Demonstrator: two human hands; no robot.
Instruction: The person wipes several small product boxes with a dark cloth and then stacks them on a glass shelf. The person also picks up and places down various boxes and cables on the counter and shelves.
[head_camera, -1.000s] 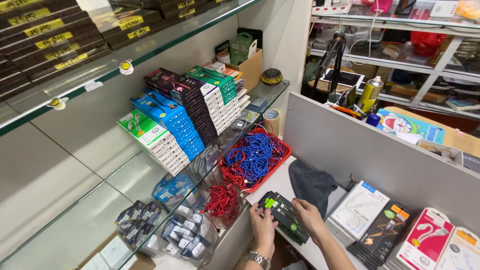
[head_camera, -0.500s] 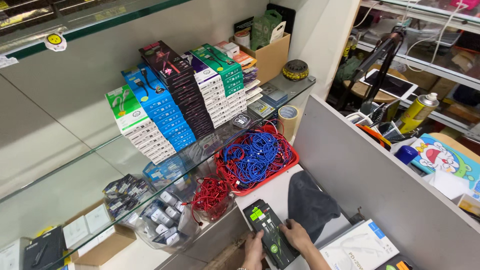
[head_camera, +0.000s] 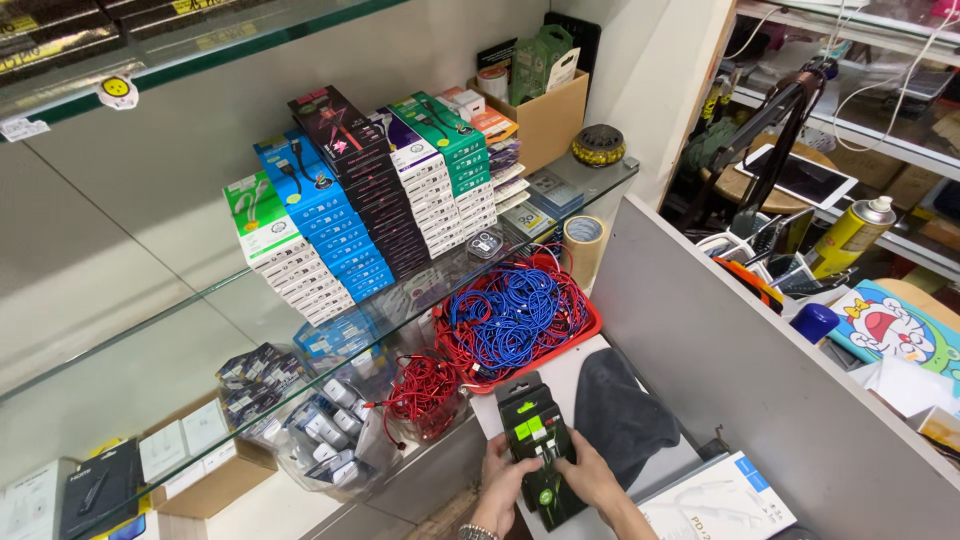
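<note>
Head view, hands: left hand (head_camera: 497, 482) and right hand (head_camera: 592, 478) low at frame bottom, both closed around the black boxes (head_camera: 538, 442), one on each side.
Left hand: fingers curled onto left edge of the stack, thumb on top; metal watch band (head_camera: 477, 532) at wrist.
Right hand: fingers wrapped on right edge and lower end of the stack.
Black boxes: small stack of flat black packages with green marks, held tilted above white counter (head_camera: 560, 385), just in front of red tray.
Red tray (head_camera: 590, 325): on the counter, heaped with blue cables (head_camera: 515, 312) and some red ones.
Dark cloth (head_camera: 622, 410): lying on the counter just right of the held boxes.
White box (head_camera: 715, 500): flat, at right of right hand, near grey partition (head_camera: 740, 380).
Glass shelf (head_camera: 590, 195): bearing slanted stacks of boxes (head_camera: 370, 190), green, blue, black, white; tape roll (head_camera: 583, 240) upright at its near edge; brown carton (head_camera: 545, 120) behind.
Below shelf: red cable bundle (head_camera: 425, 390) and bags of small white parts (head_camera: 330, 435), left of the hands.
Far right: spray can (head_camera: 850, 235) and cartoon-print item (head_camera: 895, 325) beyond the partition.
</note>
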